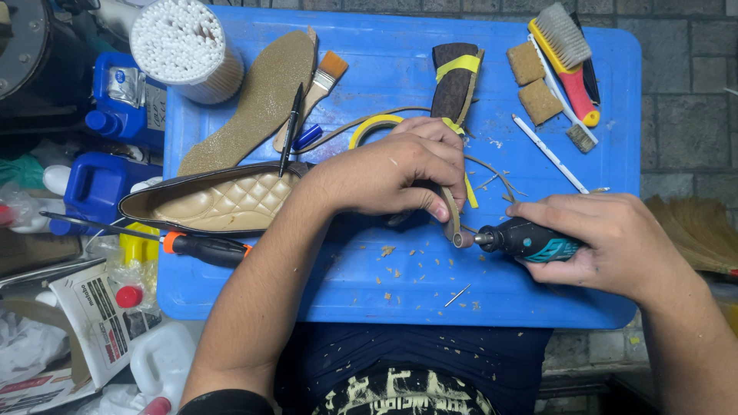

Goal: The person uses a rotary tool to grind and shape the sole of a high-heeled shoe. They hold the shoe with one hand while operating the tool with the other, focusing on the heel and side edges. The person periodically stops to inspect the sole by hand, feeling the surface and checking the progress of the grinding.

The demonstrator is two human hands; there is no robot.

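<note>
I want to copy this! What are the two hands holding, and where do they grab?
Left hand pinches a tan strip near its lower end. Right hand wraps the rotary tool around its body.

I see a tub of cotton swabs (184,48) upper left, brushes (567,48) upper right, blue bottles (100,184) at left.

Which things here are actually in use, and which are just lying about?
In use: left hand gripping a tan strip; right hand holding the rotary tool against it.

Lying about: insole, shoe, paintbrush, screwdriver, scrub brush, sponges, cotton swabs.
</note>
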